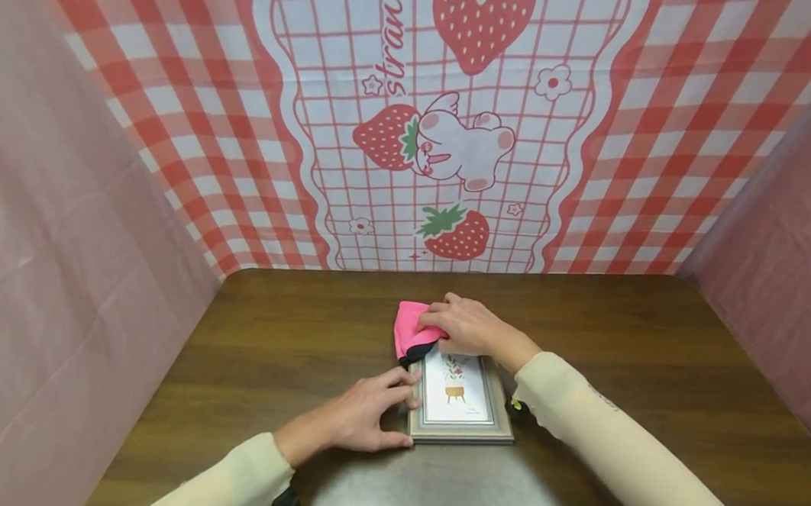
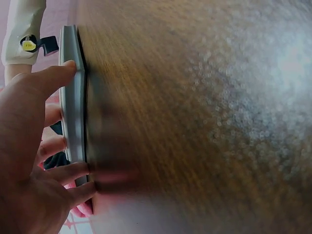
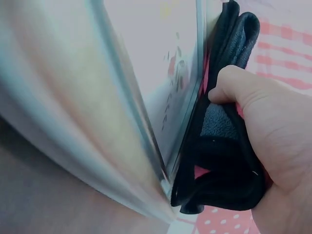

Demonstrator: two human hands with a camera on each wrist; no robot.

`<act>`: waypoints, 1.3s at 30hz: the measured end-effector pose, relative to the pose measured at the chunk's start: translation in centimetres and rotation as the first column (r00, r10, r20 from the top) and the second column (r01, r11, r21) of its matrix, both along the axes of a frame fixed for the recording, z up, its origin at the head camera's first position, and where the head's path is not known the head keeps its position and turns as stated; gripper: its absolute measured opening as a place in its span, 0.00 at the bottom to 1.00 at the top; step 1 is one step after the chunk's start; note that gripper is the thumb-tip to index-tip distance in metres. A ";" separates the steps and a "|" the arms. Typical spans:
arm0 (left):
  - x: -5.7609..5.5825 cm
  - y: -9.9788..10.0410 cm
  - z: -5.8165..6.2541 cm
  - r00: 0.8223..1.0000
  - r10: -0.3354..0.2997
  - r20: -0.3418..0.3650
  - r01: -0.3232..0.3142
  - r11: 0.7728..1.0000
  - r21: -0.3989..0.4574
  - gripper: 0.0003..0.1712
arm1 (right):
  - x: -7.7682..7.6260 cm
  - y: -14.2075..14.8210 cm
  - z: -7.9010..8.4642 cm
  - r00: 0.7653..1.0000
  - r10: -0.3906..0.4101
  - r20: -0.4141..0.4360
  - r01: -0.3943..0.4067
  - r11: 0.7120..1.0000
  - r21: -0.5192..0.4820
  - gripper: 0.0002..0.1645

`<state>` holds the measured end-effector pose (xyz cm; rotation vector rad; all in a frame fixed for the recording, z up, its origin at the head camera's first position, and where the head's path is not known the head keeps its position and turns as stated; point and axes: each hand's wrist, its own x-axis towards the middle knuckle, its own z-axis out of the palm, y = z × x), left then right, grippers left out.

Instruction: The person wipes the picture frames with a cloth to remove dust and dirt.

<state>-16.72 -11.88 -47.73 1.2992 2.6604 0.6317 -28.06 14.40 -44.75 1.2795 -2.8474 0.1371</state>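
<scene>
A picture frame (image 1: 461, 433) with a pale border lies flat on the table; its picture shows a plant in an orange pot. My left hand (image 1: 363, 413) rests along the frame's left side with fingers spread, the thumb at the near left corner. In the left wrist view, the thumb and fingers touch the frame's edge (image 2: 73, 117). My right hand (image 1: 467, 326) grips a folded pink cloth (image 1: 410, 322) with black edging over the frame's far end. The right wrist view shows the thumb pressing into the cloth's dark folds (image 3: 219, 122) against the frame.
The brown wooden table (image 1: 292, 316) reaches back to a red-and-white checked strawberry curtain (image 1: 453, 133). Pink cloth walls (image 1: 69, 228) stand at the left and right. Light glares off the tabletop in front of the frame.
</scene>
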 end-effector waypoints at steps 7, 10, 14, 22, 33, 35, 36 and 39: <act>0.1 0.0 0.1 1.000 0.009 -0.001 -0.009 1.000 -0.004 0.27 | 0.0 -0.1 0.2 1.000 -0.015 0.022 0.015 1.000 0.006 0.25; 0.1 0.0 0.1 1.000 0.011 -0.003 -0.011 1.000 0.002 0.27 | 0.0 0.0 0.1 1.000 -0.011 0.024 0.011 1.000 -0.002 0.25; 0.1 0.1 -0.1 1.000 0.009 -0.016 -0.008 1.000 0.008 0.27 | -0.1 0.2 0.0 1.000 -0.006 0.026 0.006 1.000 -0.013 0.24; 0.1 0.0 -0.2 0.999 0.013 -0.044 -0.013 1.000 0.010 0.27 | 0.2 1.2 0.0 1.000 -0.010 0.025 0.010 1.000 -0.015 0.25; 0.3 0.2 -0.1 0.999 0.042 -0.024 -0.042 0.999 -0.012 0.29 | 0.5 3.9 -0.2 0.999 -0.039 0.015 0.039 0.999 -0.011 0.26; 0.4 0.2 -0.1 0.999 0.045 -0.018 -0.045 0.999 -0.014 0.28 | 0.6 4.5 -0.1 0.999 -0.047 0.018 0.047 0.999 -0.008 0.26; 0.4 0.2 -0.1 0.999 0.047 -0.017 -0.047 0.999 -0.014 0.28 | 0.6 4.8 0.0 0.998 -0.051 0.022 0.052 0.999 -0.008 0.25; 0.4 0.2 -0.1 0.999 0.049 -0.013 -0.049 0.999 -0.017 0.28 | 0.7 5.8 0.0 0.997 -0.063 0.032 0.064 0.998 -0.008 0.25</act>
